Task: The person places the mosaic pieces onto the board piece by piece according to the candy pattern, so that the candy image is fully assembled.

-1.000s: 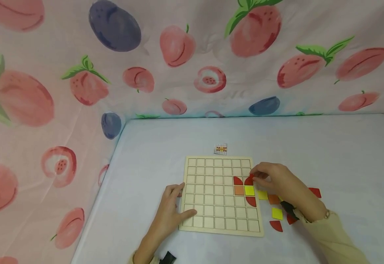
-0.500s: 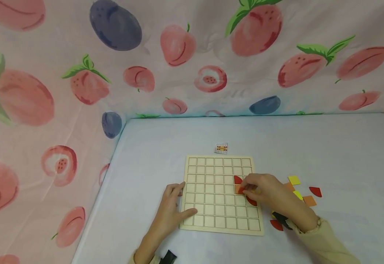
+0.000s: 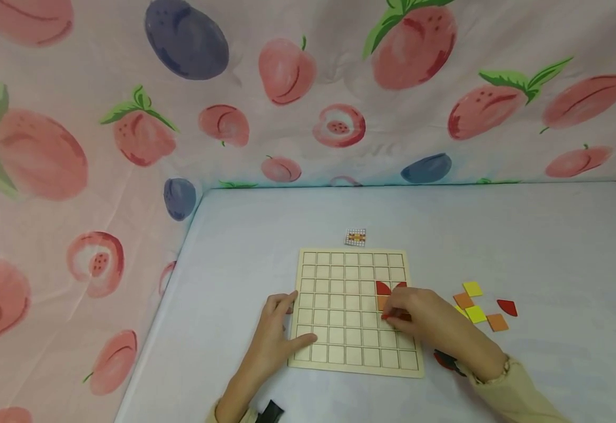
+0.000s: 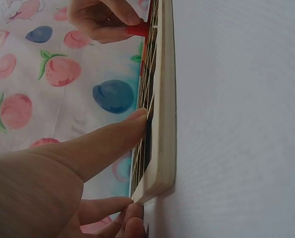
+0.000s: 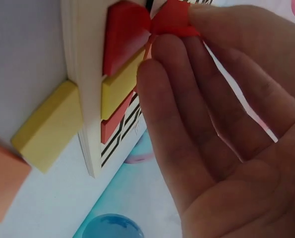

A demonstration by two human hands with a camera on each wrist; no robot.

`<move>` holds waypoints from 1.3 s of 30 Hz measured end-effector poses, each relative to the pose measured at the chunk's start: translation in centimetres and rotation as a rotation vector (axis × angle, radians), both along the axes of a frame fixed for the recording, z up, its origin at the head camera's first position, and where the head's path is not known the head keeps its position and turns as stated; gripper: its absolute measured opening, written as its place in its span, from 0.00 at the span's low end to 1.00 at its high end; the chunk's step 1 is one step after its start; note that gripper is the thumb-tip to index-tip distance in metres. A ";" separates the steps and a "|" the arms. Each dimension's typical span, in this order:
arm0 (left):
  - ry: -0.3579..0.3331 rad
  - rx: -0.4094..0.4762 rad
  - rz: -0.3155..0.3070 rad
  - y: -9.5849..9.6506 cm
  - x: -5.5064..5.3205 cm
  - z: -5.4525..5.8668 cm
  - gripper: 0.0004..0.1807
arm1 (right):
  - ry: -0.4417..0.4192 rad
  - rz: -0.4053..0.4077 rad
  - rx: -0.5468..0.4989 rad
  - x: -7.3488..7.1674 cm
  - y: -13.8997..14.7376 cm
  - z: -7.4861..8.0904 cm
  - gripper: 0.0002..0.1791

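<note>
A wooden grid board [image 3: 334, 317] lies on the table. My left hand [image 3: 273, 329] grips its left side, the thumb on top and the other fingers at the edge. My right hand [image 3: 427, 314] pinches a red quarter-circle tile [image 5: 172, 20] between thumb and fingers, at the cell below an orange square tile [image 3: 381, 302]. Above the orange one sits another red quarter-circle tile [image 3: 382, 288]. A further red tile [image 3: 401, 284] shows partly past my right hand. In the right wrist view, a yellow square tile [image 5: 120, 82] lies on the board between red tiles.
Loose yellow tiles [image 3: 472, 288] and orange tiles [image 3: 497, 322] lie right of the board, with a red quarter-circle [image 3: 507, 307] beside them. Another red tile [image 3: 442, 360] is partly hidden under my right wrist. A small printed pattern card [image 3: 356, 237] lies behind the board.
My right hand has left the upper right cell, where a red tile stays, and moved down and left over the board with another red tile. The left hand stays put.
</note>
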State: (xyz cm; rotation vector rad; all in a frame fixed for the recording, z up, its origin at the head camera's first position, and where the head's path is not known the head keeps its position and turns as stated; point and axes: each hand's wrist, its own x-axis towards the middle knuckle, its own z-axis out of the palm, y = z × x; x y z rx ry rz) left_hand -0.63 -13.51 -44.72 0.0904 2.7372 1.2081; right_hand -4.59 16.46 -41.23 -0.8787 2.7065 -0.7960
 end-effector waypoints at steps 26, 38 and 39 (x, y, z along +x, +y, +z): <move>0.006 0.002 -0.007 0.0 0.0 0.0 0.48 | 0.051 0.065 0.038 -0.2 0.2 -0.2 0.10; 0.004 -0.004 -0.006 -0.1 0.0 -0.1 0.48 | 0.057 0.081 0.046 -0.2 0.1 -0.3 0.09; 0.004 -0.004 -0.006 -0.1 0.1 -0.1 0.48 | 0.057 0.080 0.048 -0.2 0.0 -0.3 0.09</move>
